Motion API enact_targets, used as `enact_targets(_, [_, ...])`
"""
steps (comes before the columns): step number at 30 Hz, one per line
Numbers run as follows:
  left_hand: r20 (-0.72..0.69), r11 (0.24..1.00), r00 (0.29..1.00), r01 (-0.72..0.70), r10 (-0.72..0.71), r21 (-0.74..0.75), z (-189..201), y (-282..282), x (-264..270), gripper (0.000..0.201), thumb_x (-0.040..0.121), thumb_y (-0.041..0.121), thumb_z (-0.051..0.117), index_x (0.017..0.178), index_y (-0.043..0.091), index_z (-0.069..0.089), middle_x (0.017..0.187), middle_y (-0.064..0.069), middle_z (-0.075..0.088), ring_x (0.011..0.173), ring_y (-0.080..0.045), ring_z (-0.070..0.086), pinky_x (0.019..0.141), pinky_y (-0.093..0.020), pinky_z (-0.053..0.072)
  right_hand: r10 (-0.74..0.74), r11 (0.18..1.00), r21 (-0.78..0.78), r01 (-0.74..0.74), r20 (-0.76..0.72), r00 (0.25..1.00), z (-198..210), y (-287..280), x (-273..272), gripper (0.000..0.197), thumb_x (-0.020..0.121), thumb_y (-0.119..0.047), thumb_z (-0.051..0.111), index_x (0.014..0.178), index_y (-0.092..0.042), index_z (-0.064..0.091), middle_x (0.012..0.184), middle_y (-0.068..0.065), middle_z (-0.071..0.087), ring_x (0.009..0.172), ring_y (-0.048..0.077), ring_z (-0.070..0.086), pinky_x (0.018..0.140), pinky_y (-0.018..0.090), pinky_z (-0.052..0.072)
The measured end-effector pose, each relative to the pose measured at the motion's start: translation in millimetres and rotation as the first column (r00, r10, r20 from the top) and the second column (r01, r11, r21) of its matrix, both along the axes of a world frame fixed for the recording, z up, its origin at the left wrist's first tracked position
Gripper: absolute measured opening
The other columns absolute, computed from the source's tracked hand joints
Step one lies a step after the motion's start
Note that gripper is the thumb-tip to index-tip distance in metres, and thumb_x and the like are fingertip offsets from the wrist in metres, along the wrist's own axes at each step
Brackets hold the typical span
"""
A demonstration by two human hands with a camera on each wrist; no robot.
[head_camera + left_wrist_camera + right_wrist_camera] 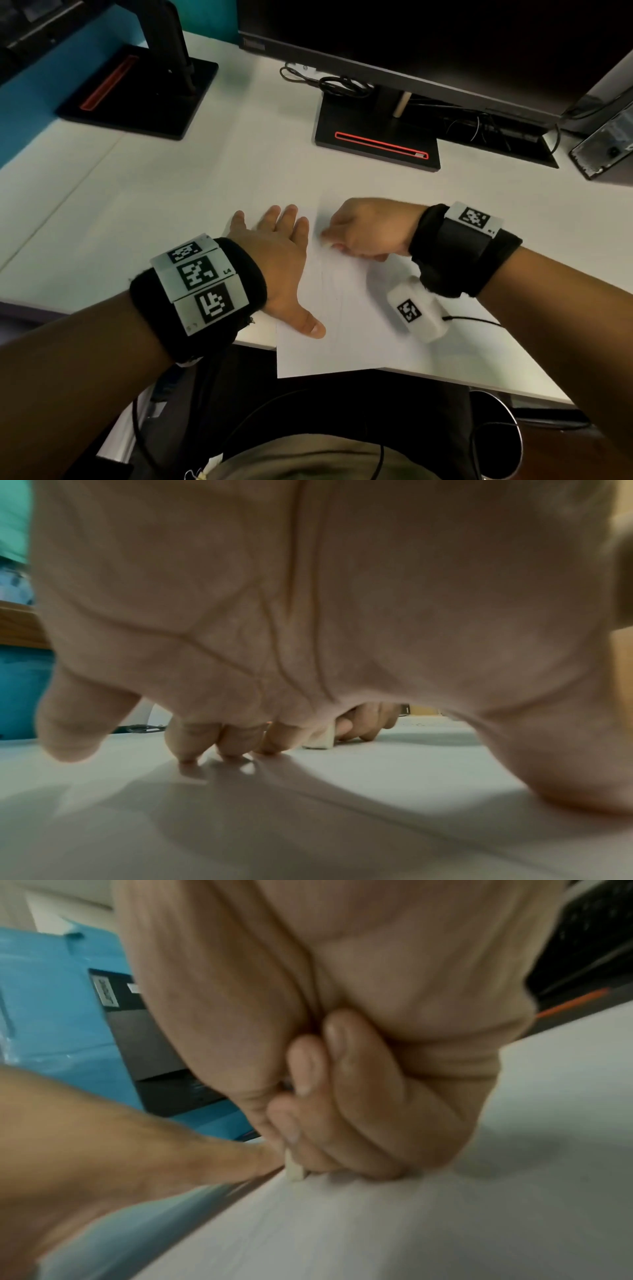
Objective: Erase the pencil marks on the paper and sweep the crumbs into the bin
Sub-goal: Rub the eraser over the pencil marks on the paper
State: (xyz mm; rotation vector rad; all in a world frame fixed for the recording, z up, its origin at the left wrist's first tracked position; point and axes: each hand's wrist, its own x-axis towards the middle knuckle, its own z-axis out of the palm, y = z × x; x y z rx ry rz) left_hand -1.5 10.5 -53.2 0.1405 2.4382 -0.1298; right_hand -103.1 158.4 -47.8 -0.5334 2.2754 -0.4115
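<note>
Left hand [274,263] lies flat, fingers spread, pinning the paper [359,329] while right hand [366,229] pinches what looks like an eraser [318,741].

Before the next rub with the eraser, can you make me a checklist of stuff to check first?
1. Paper held down: ok, left hand presses flat on its left edge.
2. Eraser gripped: ok, right hand pinches it.
3. Eraser touching paper: ok.
4. Pencil marks left: cannot tell, only faint lines show.
5. Paper fully on desk: not ok, its near corner overhangs the edge.
6. Bin nearby: cannot tell.
</note>
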Motion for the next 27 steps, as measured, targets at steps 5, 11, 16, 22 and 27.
enact_targets(5, [-0.003, 1.000, 1.000, 0.001, -0.001, 0.004, 1.2, -0.3, 0.5, 0.153, 0.052, 0.097, 0.052, 0.151, 0.010, -0.026, 0.158, -0.011, -0.033, 0.148, -0.029, -0.022, 0.117, -0.063, -0.002, -0.100, 0.995, 0.008, 0.100, -0.041, 0.994, 8.5, 1.4, -16.4, 0.032, 0.097, -0.024, 0.054, 0.067, -0.013, 0.053, 0.054, 0.001, 0.042, 0.048, 0.019, 0.032, 0.045, 0.026, 0.030])
enact_targets(11, [-0.009, 1.000, 1.000, 0.011, -0.011, 0.008, -0.4, -3.6, 2.2, 0.152, 0.051, 0.099, 0.048, 0.150, 0.012, -0.028, 0.157, -0.008, -0.035, 0.148, -0.027, -0.024, 0.116, -0.065, -0.003, -0.051, 0.999, 0.015, 0.051, -0.002, 0.999, 2.8, -6.1, -15.9, 0.031, 0.099, -0.030, 0.055, 0.074, -0.013, 0.057, 0.058, 0.003, 0.044, 0.051, 0.020, 0.035, 0.046, 0.027, 0.032])
enact_targets(16, [-0.017, 1.000, 1.000, 0.012, -0.011, 0.016, 0.4, -4.3, 3.1, 0.152, 0.053, 0.099, 0.049, 0.150, 0.011, -0.028, 0.158, -0.009, -0.034, 0.148, -0.027, -0.024, 0.117, -0.063, -0.003, -0.015, 1.000, 0.024, 0.016, -0.040, 0.999, 2.5, -11.5, -15.9, 0.032, 0.100, -0.029, 0.053, 0.073, -0.012, 0.058, 0.060, 0.004, 0.046, 0.052, 0.022, 0.038, 0.047, 0.028, 0.036])
enact_targets(22, [-0.019, 1.000, 1.000, 0.017, -0.017, -0.008, 2.3, -2.4, 2.6, 0.153, 0.052, 0.100, 0.047, 0.151, 0.009, -0.027, 0.159, -0.009, -0.032, 0.149, -0.027, -0.021, 0.117, -0.062, -0.003, -0.084, 0.996, 0.020, 0.086, -0.084, 0.993, 6.3, -10.2, -22.2, 0.029, 0.098, -0.028, 0.055, 0.072, -0.014, 0.058, 0.060, 0.002, 0.048, 0.053, 0.020, 0.040, 0.046, 0.026, 0.035])
enact_targets(27, [-0.023, 1.000, 1.000, 0.015, -0.016, -0.014, 1.8, -1.7, 1.7, 0.153, 0.051, 0.100, 0.047, 0.151, 0.010, -0.026, 0.159, -0.010, -0.031, 0.149, -0.027, -0.020, 0.117, -0.062, -0.004, -0.090, 0.996, -0.019, 0.091, 0.037, 0.995, 2.6, -11.9, -18.3, 0.033, 0.097, -0.024, 0.058, 0.066, -0.015, 0.053, 0.053, -0.002, 0.041, 0.047, 0.017, 0.031, 0.042, 0.025, 0.029])
